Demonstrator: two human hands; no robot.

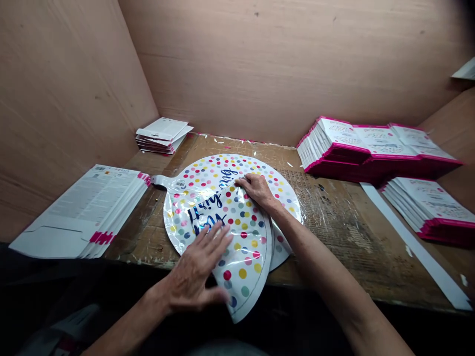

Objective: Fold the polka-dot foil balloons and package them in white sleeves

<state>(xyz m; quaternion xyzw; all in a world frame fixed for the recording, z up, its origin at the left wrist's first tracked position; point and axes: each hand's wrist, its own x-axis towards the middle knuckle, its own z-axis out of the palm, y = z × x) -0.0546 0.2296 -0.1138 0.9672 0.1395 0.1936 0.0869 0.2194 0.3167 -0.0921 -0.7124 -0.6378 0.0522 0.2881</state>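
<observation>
A flat white foil balloon point(202, 170) with coloured dots, blue lettering and a tail at its left lies on the table. Over it is a folded dotted foil balloon point(243, 247), whose pointed lower end hangs past the table's front edge. My right hand point(260, 190) has its fingers closed on the upper tip of the folded balloon. My left hand point(198, 269) lies over the folded one's lower left side, fingers stretched and spread, slightly blurred; whether it presses on the foil I cannot tell.
Flat printed cardboard sleeves point(74, 207) are stacked at the left, with a smaller stack point(163, 131) behind. Pink-edged packets point(374, 143) stand back right, more packets point(426, 202) before them. A white strip point(411, 242) lies at the right. Wooden panels point(278, 64) enclose the table point(334, 232).
</observation>
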